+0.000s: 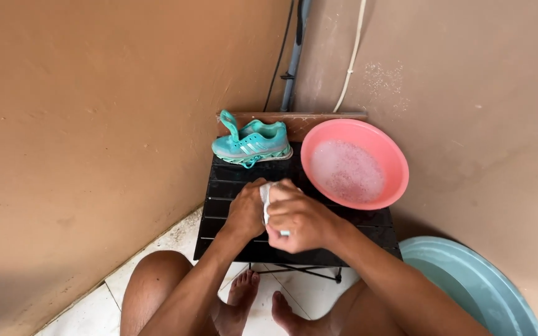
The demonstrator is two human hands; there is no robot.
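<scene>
My left hand (pixel 245 210) and my right hand (pixel 300 219) are pressed together over a small black slatted table (pixel 225 186). Between them they grip a small white object (pixel 266 196), mostly hidden; a light blue tip pokes out under my right fist. A teal sneaker (pixel 251 143) with white stripes lies on its side at the table's far edge, apart from both hands. A pink basin (pixel 354 163) holding soapy water sits on the table's right part, just beyond my right hand.
Tan walls meet in a corner behind the table, with a grey pipe (pixel 294 56) and a white cable (pixel 351 56) running up it. A large pale blue tub (pixel 474 283) stands at lower right. My bare knees and feet rest on the white tiled floor (pixel 182 239).
</scene>
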